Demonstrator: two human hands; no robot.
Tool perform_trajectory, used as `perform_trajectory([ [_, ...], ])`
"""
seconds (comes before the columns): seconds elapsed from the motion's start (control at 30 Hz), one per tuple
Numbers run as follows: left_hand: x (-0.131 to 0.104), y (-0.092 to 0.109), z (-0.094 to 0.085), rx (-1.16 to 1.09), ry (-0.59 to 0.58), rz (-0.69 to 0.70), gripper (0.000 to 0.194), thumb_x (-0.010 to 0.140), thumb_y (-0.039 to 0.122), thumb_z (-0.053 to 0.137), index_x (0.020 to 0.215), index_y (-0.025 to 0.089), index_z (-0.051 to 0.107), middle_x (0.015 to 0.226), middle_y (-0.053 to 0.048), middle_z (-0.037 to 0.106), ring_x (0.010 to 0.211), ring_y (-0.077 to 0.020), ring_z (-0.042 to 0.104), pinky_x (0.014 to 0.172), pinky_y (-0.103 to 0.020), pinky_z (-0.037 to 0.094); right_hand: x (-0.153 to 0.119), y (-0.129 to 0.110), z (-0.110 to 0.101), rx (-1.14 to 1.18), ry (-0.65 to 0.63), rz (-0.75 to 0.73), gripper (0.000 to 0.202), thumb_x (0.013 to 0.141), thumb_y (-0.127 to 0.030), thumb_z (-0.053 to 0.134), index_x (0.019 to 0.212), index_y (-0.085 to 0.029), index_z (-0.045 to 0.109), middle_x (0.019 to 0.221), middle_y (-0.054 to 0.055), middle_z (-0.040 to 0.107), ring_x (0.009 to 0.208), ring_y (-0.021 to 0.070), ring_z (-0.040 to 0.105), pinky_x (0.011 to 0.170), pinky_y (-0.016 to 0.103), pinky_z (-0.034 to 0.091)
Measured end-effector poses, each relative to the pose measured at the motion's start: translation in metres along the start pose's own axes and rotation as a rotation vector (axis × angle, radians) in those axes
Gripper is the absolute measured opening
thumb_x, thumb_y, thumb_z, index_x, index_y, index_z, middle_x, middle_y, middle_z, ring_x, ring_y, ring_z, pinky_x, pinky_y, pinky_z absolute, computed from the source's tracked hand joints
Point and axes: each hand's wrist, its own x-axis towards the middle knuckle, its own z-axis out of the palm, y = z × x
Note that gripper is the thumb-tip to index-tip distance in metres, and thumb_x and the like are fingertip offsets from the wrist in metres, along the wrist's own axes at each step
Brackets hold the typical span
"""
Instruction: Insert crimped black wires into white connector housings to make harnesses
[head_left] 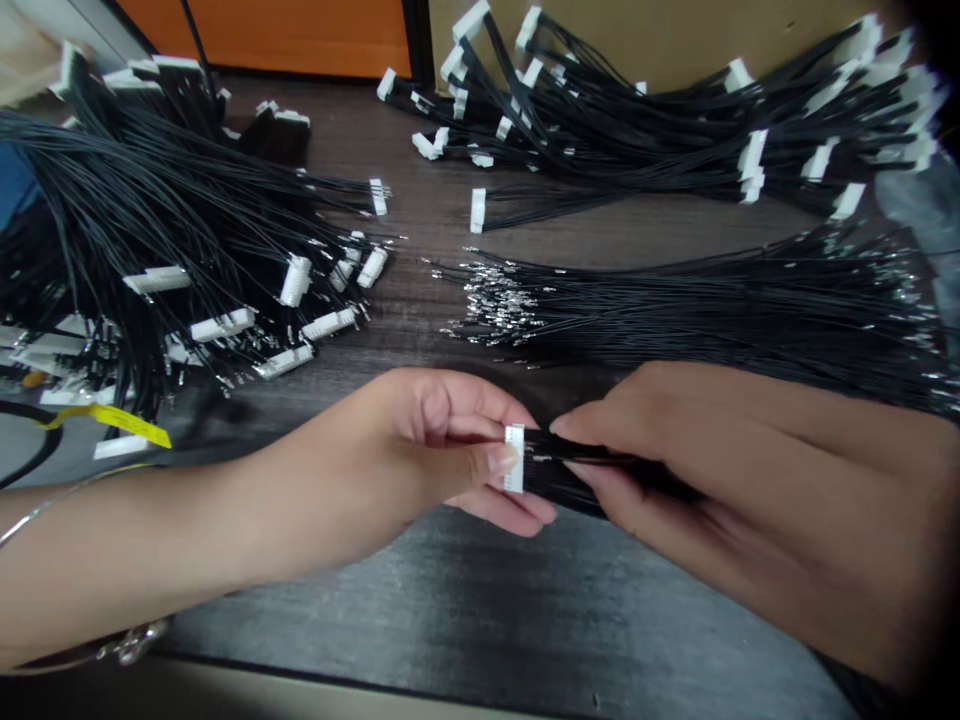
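Between the thumb and fingers of my left hand (472, 450) is a small white connector housing (515, 462), held upright with its wire side facing right. Several black wires run from it toward the right. My right hand (645, 440) pinches black wires (577, 450) just right of the housing, thumb and forefinger closed on them. A shiny metal terminal shows close to the housing's edge. The far ends of these wires are hidden beneath my right hand and forearm.
Loose black wires with bare metal terminals (502, 300) lie behind my hands. Wired white connectors are piled at the back right (754, 160) and the left (225, 325). A yellow tag (112, 420) is near my left forearm. The dark table's front edge (375, 690) runs below.
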Motion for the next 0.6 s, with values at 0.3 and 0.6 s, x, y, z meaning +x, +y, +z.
perform_trajectory([
  [0.3, 0.003, -0.006, -0.004, -0.054, -0.028, -0.005, 0.006, 0.096, 0.014, 0.087, 0.096, 0.020, 0.087, 0.087, -0.001, 0.087, 0.086, -0.0165, 0.088, 0.082, -0.023, 0.071, 0.008, 0.001, -0.001, -0.053, 0.066, -0.151, 0.034, 0.106, -0.008, 0.050, 0.079, -0.025, 0.060, 0.091, 0.004, 0.071, 0.082, 0.0198, 0.070, 0.074, 0.038, 0.053],
  [0.6, -0.002, 0.009, 0.008, 0.008, 0.092, -0.058, 0.022, 0.101, 0.000, 0.073, 0.087, 0.013, 0.084, 0.077, -0.002, 0.084, 0.076, -0.0140, 0.086, 0.076, -0.021, 0.072, 0.012, 0.002, 0.006, 0.007, 0.009, -0.124, 0.038, 0.107, -0.008, 0.054, 0.073, -0.021, 0.066, 0.082, 0.002, 0.067, 0.073, 0.0167, 0.059, 0.069, 0.033, 0.048],
])
